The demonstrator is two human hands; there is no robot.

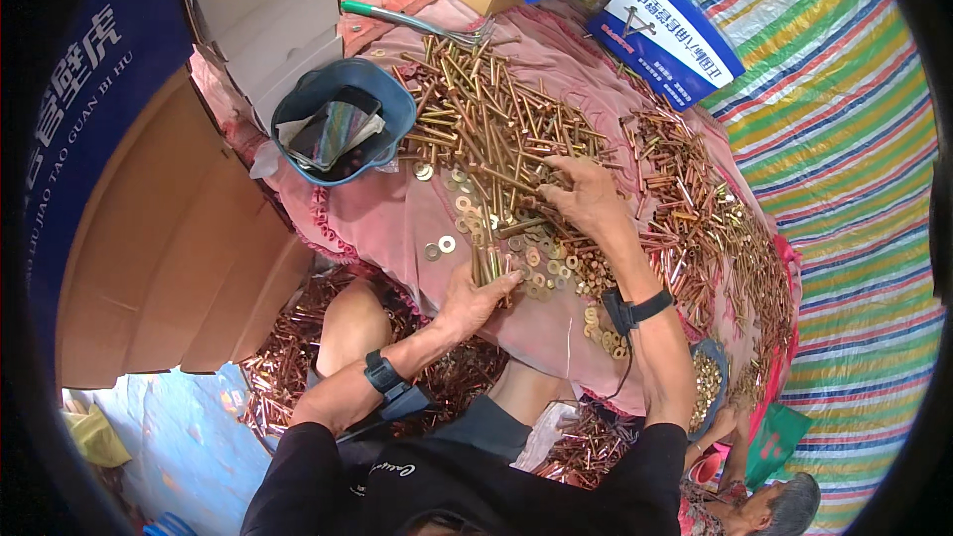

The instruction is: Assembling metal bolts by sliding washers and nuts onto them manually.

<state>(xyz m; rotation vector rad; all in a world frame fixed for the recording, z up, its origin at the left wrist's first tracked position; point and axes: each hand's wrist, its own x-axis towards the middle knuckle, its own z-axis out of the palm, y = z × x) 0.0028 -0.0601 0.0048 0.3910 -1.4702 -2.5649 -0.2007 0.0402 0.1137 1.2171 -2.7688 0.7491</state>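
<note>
My left hand [473, 304] is closed round a few long brass-coloured bolts [488, 264], which stick up past its thumb at the near edge of a heap. Just beyond and to the right, my right hand [593, 201] reaches into the big pile of long bolts [486, 104]. Its thumb and forefinger are bent round the end of a long bolt [508, 179]; the other fingers are partly hidden. Flat washers [536, 256] and small nuts [593, 273] lie loose between and beside the hands on a pink cloth [372, 223].
A blue-grey bucket [397, 114] holding a cloth stands left of the pile. A green-handled tool [397, 17] lies behind it. More bolts [685, 179] spread right. Cartons [665, 35] stand at the back; a basin of small parts [707, 387] and another person [759, 511] are lower right.
</note>
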